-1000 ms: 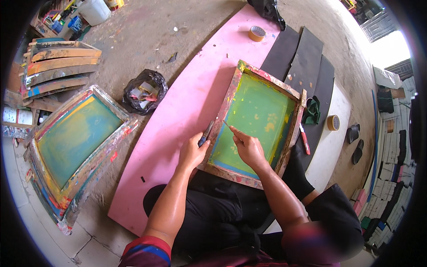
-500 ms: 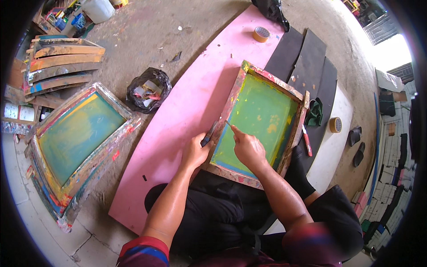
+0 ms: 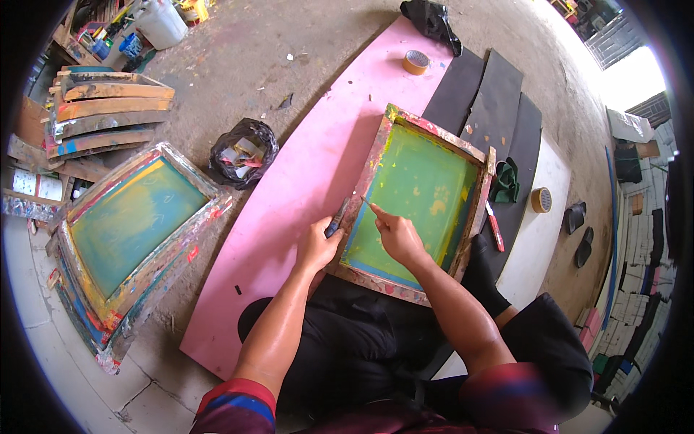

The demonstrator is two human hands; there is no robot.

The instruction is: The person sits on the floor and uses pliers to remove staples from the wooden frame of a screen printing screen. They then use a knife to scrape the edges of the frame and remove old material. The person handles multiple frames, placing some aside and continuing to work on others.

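A wooden screen-printing frame [image 3: 421, 283] with green mesh [image 3: 426, 195] lies tilted across my lap and the pink sheet. My left hand [image 3: 318, 246] is closed at the frame's left rail, around a slim tool [image 3: 337, 223] with a dark handle and a grey, blade-like end; its exact kind is unclear. Over the left part of the mesh, my right hand [image 3: 402, 240] has its fingers curled and its index finger reaching toward that same rail. A small dark tip shows at the fingertip, too small to name.
Under the frame lie a pink sheet [image 3: 289, 195] and black sheets [image 3: 491, 101]. Tape rolls [image 3: 416, 62] [image 3: 541, 200], a red-handled cutter [image 3: 495, 228] and a green cloth [image 3: 505, 182] rest around it. Leftward are a scrap-filled black bag [image 3: 243, 153] and another printing frame [image 3: 137, 217].
The scene has shifted slightly in the picture as the head moved. Both hands keep nearly the same places on the frame, with the same grips.
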